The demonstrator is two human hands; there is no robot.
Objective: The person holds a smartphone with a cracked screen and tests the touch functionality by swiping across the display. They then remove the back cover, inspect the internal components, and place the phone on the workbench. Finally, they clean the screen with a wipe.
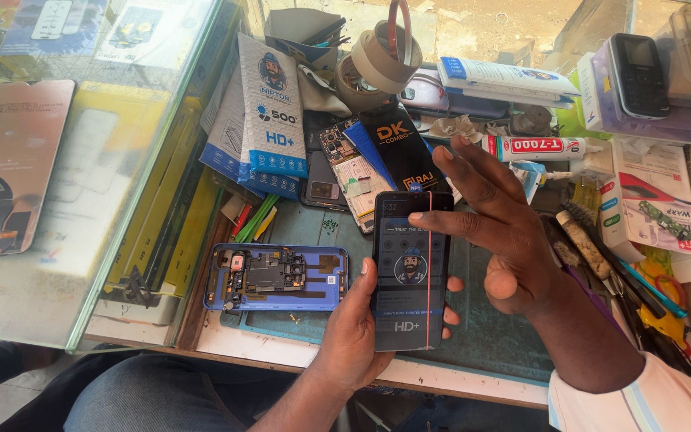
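- Nearest to us, our left hand (355,340) comes up from the bottom edge and is wrapped around the lower half of a dark phone screen (411,270), thumb on its left edge and fingertips showing at its right edge.
- We hold the screen upright above the front edge of the table (473,384); its glossy face carries a printed film and a thin red line runs down its right side.
- Our right hand (505,240) is to the right of the screen, fingers spread apart, the forefinger tip touching the screen's upper right part.
- Just left of the screen, an opened blue phone body (277,278) lies flat on the table, its dark inner parts bare.
- Behind lie screen packages (269,112), tape rolls (377,60) and a glue tube (533,147).
- Brushes and hand tools (601,264) lie on the right, and a glass case (81,160) stands on the left.
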